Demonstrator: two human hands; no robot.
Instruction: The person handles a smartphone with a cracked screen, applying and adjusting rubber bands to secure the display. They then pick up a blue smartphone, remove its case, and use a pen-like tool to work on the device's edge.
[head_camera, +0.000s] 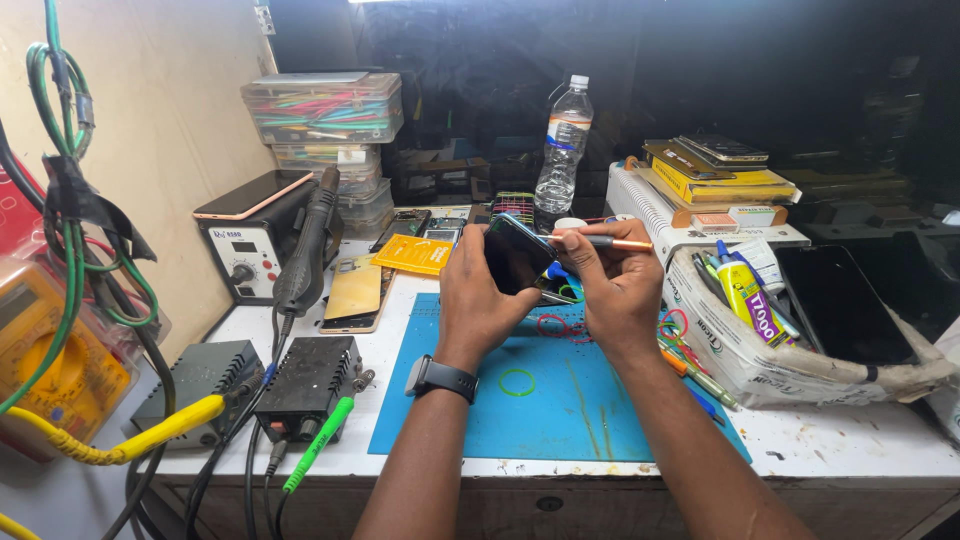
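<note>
1. The dark smartphone (518, 256) sits tilted up off the counter, gripped in the left hand (478, 295), whose fingers wrap its lower edge and back while the thumb presses along the near side. A black watch rides on that wrist.
2. The right hand (612, 290) is closed around the phone's far edge from the other side, and between thumb and forefinger it pinches a thin copper-coloured tool (610, 242) lying level, its tip pointing at the phone's top corner.
3. Directly below both hands lies a blue work mat (560, 400) with a green rubber band (517, 382) on it, and more coloured bands just under the right hand.
4. Right of the right hand, an open box (760, 345) holds a glue tube and pens; beyond it lies a stack of books.
5. Left of the left hand lie a gold phone back (352, 292) and a hot-air station (255, 250) with its handle resting on top. A water bottle (563, 150) stands beyond the hands.
6. Risk, as I judge it: the phone is held in mid-air by edge grips alone, so a slip of the tool could scratch the glass or twist the phone loose onto the mat.
</note>
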